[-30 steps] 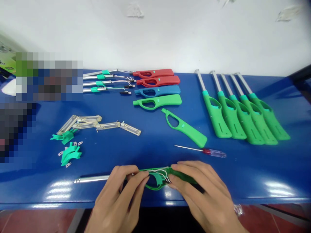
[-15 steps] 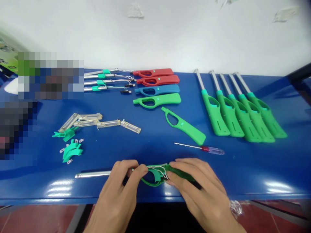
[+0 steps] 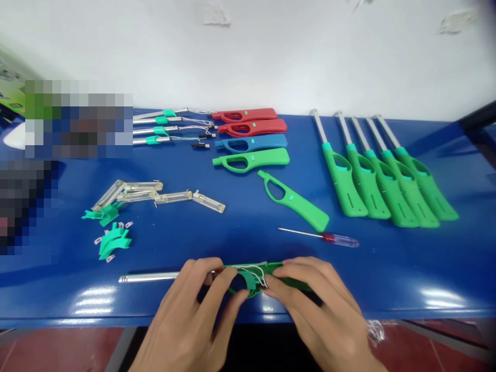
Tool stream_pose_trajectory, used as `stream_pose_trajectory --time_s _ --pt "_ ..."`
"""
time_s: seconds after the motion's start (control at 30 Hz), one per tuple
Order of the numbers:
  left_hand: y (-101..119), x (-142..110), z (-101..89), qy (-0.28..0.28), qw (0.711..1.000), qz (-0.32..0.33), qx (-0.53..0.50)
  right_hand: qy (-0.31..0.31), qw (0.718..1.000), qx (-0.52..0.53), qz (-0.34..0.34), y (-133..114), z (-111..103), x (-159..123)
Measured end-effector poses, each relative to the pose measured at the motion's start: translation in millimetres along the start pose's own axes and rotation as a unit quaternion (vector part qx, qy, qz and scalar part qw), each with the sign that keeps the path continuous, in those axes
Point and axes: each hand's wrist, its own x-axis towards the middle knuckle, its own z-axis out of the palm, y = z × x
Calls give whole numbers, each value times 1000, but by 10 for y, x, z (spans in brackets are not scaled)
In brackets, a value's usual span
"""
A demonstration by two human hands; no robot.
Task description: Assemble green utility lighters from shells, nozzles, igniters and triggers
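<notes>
Both hands hold an opened green gas lighter (image 3: pixel 256 267) low over the table's front edge. White wires (image 3: pixel 260 274) curve inside its shell, beside a teal trigger (image 3: pixel 250 280). My left hand (image 3: pixel 189 310) is closed around the neck end, its thumb at the lower rim by the trigger loop. Out to the left of that hand sticks the lighter's silver tube (image 3: pixel 149 277). My right hand (image 3: pixel 321 299) grips the handle half, fingertips pressed close to the wires. Much of the handle's inside is hidden under the right fingers.
Beyond the hands lie a screwdriver (image 3: pixel 335 239) and a loose green shell half (image 3: pixel 296 202). Several assembled green lighters (image 3: pixel 346 186) rest at right. Red shell halves (image 3: pixel 248 114) sit at the back. Clear fuel tanks (image 3: pixel 174 197) and teal triggers (image 3: pixel 114 242) lie at left.
My left thumb has come away from the upper fingers to the lower rim near the trigger. The teal trigger sits slightly shifted. My right hand keeps nearly the same hold.
</notes>
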Motion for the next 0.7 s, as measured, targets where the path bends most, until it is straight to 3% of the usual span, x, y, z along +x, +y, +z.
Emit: stream_pose_trajectory --time_s 0.23,0.7 --pt "-44 -104 24 -16 998 38 41 13 1000 -6 15 -36 27 30" --pt "-1 -53 56 22 999 39 27 6 997 65 45 -13 35 4"
